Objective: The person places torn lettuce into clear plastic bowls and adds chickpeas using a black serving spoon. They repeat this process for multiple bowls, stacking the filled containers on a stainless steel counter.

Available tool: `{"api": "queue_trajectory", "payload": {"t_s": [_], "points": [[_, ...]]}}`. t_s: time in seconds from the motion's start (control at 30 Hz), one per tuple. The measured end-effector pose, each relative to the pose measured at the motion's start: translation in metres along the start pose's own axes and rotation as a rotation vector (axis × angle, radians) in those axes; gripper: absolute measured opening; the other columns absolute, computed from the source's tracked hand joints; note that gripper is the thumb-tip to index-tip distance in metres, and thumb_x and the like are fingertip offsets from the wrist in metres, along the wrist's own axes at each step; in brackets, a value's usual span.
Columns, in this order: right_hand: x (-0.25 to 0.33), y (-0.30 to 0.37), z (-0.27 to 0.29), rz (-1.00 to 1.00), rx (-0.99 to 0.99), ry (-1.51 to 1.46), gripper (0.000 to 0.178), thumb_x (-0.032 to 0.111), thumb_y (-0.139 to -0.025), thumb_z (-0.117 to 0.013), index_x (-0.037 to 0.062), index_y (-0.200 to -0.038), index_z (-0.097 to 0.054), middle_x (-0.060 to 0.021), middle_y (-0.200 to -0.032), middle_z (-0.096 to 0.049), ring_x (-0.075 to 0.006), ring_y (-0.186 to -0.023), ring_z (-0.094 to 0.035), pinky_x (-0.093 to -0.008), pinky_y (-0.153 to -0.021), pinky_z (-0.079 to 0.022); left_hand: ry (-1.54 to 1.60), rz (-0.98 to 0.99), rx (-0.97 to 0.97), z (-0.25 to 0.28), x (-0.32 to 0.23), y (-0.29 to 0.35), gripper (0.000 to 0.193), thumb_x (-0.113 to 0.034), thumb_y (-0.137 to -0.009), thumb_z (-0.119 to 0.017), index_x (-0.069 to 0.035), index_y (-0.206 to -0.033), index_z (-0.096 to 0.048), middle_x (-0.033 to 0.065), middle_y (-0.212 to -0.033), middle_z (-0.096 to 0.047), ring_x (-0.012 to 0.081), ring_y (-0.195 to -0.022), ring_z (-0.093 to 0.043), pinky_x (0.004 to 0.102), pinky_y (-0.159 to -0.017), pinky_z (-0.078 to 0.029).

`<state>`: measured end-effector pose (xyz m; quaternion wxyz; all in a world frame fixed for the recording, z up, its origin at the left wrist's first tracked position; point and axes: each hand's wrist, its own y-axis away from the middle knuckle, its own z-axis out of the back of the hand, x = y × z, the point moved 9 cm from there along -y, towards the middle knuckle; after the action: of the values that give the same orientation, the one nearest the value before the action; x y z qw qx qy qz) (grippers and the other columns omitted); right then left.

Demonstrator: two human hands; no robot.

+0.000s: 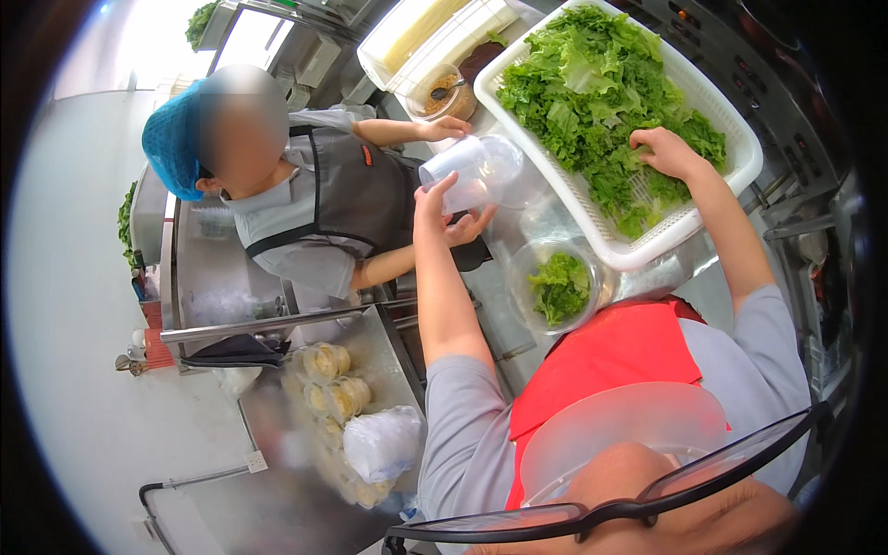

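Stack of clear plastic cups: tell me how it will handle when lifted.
The stack of clear plastic cups under the left hand looks thin-walled, so probably light and easily squeezed. Held sideways, nested cups may slide apart. Smooth plastic may be slippery.

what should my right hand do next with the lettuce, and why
Probably lift a small bunch from the white basket into the clear bowl. The right hand already rests on the lettuce, the bowl holds only a little, and the left hand is busy at the stacked clear cups.
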<state>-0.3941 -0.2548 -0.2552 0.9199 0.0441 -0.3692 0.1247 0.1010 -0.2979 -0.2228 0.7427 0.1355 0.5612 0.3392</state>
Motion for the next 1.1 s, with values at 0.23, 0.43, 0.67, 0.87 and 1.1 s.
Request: {"api": "queue_trajectory", "payload": {"t_s": [0.23,0.43,0.67,0.87,1.1], "points": [[0.025,0.011,0.010,0.053,-0.098,0.266,0.026,0.024,-0.087,-0.077,0.0056,-0.104,-0.071,-0.0104,-0.104,-0.068,-0.0310,-0.102,-0.066,-0.0443,-0.087,-0.053,0.220,-0.411,-0.205,0.055,0.018,0.063,0.107,-0.029,-0.079,-0.087,-0.014,-0.159,-0.017,0.0146,-0.149,-0.043,0.0318,-0.131,-0.048,0.0509,-0.091,-0.045],[0.098,0.003,0.027,0.177,-0.308,0.176,0.022,0.024,-0.088,-0.076,0.0045,-0.096,-0.071,-0.0092,-0.092,-0.060,-0.0259,-0.086,-0.064,-0.0399,-0.075,-0.052,0.511,-0.437,-0.097,0.055,0.046,0.116,0.099,-0.021,-0.085,-0.082,-0.018,-0.158,-0.015,0.0083,-0.150,-0.042,0.0275,-0.133,-0.044,0.0515,-0.096,-0.040],[0.252,-0.004,-0.020,0.382,-0.192,-0.560,0.026,0.020,-0.095,-0.070,0.0049,-0.117,-0.073,-0.0088,-0.109,-0.071,-0.0158,-0.092,-0.065,-0.0292,-0.082,-0.052,0.610,-0.660,0.033,0.030,0.024,0.161,0.104,-0.007,-0.081,-0.082,-0.016,-0.159,-0.015,0.0067,-0.149,-0.044,0.0210,-0.124,-0.052,0.0313,-0.079,-0.048],[0.314,0.024,-0.064,0.366,0.170,-0.901,0.031,0.025,-0.107,-0.055,-0.0026,-0.098,-0.067,-0.0031,-0.088,-0.066,-0.0111,-0.083,-0.060,-0.0297,-0.079,-0.051,0.764,-0.575,0.236,0.016,0.069,0.205,0.109,-0.009,-0.079,-0.083,-0.021,-0.161,-0.013,0.0093,-0.153,-0.038,0.0259,-0.138,-0.046,0.0364,-0.089,-0.056],[0.332,0.065,-0.074,0.372,0.172,-0.892,0.033,0.023,-0.109,-0.051,-0.0025,-0.095,-0.066,-0.0059,-0.085,-0.064,-0.0131,-0.079,-0.060,-0.0300,-0.075,-0.051,0.816,-0.547,0.334,0.025,0.112,0.226,0.111,-0.018,-0.077,-0.085,-0.017,-0.161,-0.013,0.0104,-0.155,-0.036,0.0283,-0.144,-0.039,0.0454,-0.109,-0.045]]}}
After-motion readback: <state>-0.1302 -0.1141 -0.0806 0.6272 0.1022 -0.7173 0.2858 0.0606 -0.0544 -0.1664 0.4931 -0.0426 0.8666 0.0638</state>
